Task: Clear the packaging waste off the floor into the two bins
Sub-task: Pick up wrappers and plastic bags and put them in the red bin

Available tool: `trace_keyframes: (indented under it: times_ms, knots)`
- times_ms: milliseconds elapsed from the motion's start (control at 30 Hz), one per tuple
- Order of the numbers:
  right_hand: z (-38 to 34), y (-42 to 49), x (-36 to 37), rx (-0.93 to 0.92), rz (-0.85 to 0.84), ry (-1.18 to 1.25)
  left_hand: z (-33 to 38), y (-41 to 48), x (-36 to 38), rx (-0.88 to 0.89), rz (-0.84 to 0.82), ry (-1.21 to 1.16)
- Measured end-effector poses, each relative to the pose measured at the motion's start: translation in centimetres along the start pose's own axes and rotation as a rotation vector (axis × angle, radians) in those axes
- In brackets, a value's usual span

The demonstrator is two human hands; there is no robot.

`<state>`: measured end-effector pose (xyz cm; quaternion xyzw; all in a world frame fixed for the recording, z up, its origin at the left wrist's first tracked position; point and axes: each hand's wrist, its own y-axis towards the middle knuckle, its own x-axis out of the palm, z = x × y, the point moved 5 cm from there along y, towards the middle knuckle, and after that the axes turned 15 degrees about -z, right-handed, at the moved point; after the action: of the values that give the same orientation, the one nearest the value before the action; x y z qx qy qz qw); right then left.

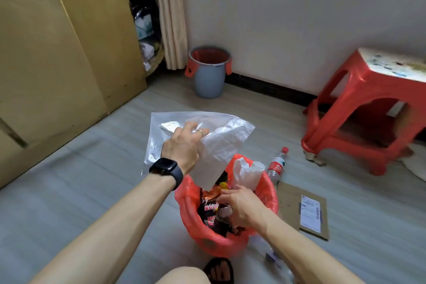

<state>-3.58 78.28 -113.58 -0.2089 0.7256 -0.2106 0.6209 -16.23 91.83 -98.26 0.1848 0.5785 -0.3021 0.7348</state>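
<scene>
A bin with a red liner (196, 226) stands right in front of me, stuffed with snack wrappers (211, 211) and a white wad of paper (247, 172). My left hand (184, 145), with a black watch on its wrist, grips a clear and white plastic bag (221, 143) held above the bin's far rim. My right hand (239, 205) is down inside the bin, its fingers pinched on the wrappers. A second bin, blue-grey with a red liner (209, 74), stands by the far wall. A plastic bottle (276, 166) and a flat cardboard mailer (304, 210) lie on the floor to the right.
Large cardboard sheets (57, 64) lean along the left. A red plastic stool (368, 108) stands at the right by the wall. A curtain (171, 18) hangs at the back. My sandalled foot (220, 271) and a scrap of clear plastic (272, 258) are beside the near bin.
</scene>
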Motion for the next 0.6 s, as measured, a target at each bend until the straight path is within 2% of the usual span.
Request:
trace_keyframes:
  times_ms: [100,167,300,400,533,600]
  knots:
    - [0.6,-5.9,-4.2,-0.018,0.062,0.019,3.7,-0.4,-1.1,0.076,0.025,0.008]
    - [1.9,-9.6,-6.2,0.030,0.123,0.135,6.0,-0.7,-1.7,0.123,0.041,0.012]
    - [7.2,-18.3,-9.5,0.150,0.330,0.672,12.8,-0.8,-3.6,0.234,0.089,-0.026]
    - [9.5,-24.7,-10.8,0.086,0.544,1.083,17.9,-0.8,-3.7,0.291,0.110,-0.122]
    - [10.8,-31.7,-10.0,0.062,0.833,1.302,25.1,-1.3,-1.7,0.383,0.055,-0.233]
    - [11.1,-33.1,-9.2,0.066,0.903,1.348,27.0,-1.8,-0.4,0.436,0.025,-0.289]
